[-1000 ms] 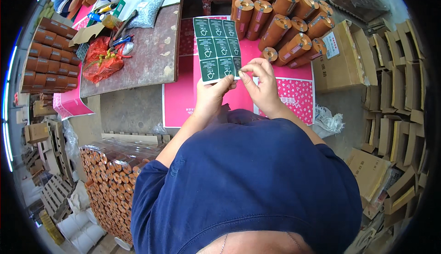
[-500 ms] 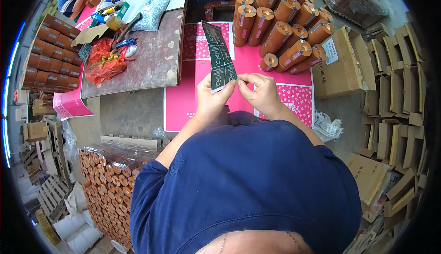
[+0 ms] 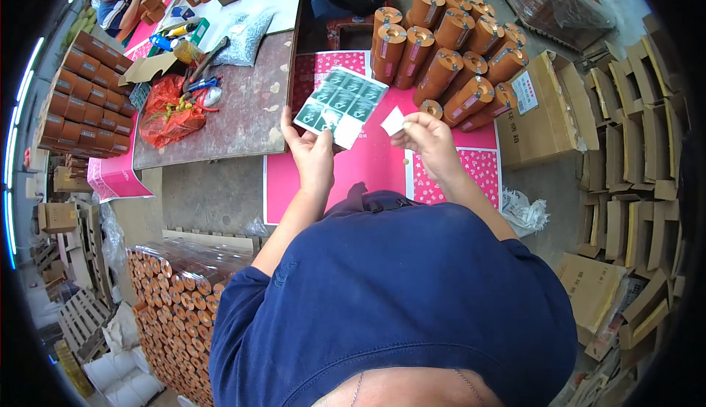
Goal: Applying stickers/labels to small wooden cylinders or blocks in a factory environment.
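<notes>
Between the thumb and fingers of my left hand (image 3: 310, 153) is a sheet of dark green stickers (image 3: 344, 100), tilted, with a bare white patch at its lower right corner. My right hand (image 3: 430, 141) pinches a small white-backed sticker (image 3: 394, 121), apart from the sheet; its printed side is turned away from view. Beyond my right hand stand several orange-brown cylinders (image 3: 441, 76) with holes in their tops, grouped upright or leaning on the pink table covering (image 3: 368, 175).
A worn wooden table (image 3: 243, 102) adjoins on the left, holding a red plastic bag (image 3: 173, 116) and tools. A cardboard box (image 3: 548, 113) stands right of the cylinders. Stacked cylinders (image 3: 173, 297) lie at lower left. Co-workers sit at the far side.
The sheet has turned from nearly edge-on to face up. My right hand has drawn away to the right with a sticker peeled from the sheet's corner.
</notes>
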Action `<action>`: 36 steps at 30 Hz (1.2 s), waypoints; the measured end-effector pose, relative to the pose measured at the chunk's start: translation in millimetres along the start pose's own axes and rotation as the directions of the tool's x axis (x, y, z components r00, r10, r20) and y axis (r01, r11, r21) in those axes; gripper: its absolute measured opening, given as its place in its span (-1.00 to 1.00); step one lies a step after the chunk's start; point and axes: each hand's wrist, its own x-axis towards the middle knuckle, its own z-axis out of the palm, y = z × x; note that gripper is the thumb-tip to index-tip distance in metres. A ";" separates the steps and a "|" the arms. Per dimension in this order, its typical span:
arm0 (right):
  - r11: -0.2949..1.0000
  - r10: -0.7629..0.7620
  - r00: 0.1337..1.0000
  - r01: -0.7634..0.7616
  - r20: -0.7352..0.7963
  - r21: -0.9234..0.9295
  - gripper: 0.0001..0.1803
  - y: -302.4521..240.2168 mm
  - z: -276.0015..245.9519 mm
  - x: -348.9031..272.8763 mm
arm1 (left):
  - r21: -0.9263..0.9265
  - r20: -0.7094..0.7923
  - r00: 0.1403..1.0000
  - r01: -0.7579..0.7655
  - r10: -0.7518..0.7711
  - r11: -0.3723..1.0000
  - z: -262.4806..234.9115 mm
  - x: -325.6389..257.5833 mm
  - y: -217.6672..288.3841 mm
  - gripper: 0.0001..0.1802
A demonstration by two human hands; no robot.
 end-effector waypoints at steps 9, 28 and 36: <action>0.334 -0.636 0.737 0.530 0.228 -0.780 -0.93 -1.5 15.0 4.4 | 0.627 0.352 0.931 -0.309 0.094 0.715 13.4 -11.8 -6.4 -0.85; 0.782 -0.253 0.925 0.369 0.285 -0.502 -0.82 -1.3 -11.5 1.6 | 0.594 0.650 0.754 -0.425 -0.097 0.683 33.1 -16.3 -24.3 -0.91; 0.869 -0.257 0.952 0.302 0.164 -0.392 -0.96 13.9 -47.8 13.7 | 0.765 0.475 0.843 -0.254 -0.253 0.591 23.9 -14.2 -51.3 -0.82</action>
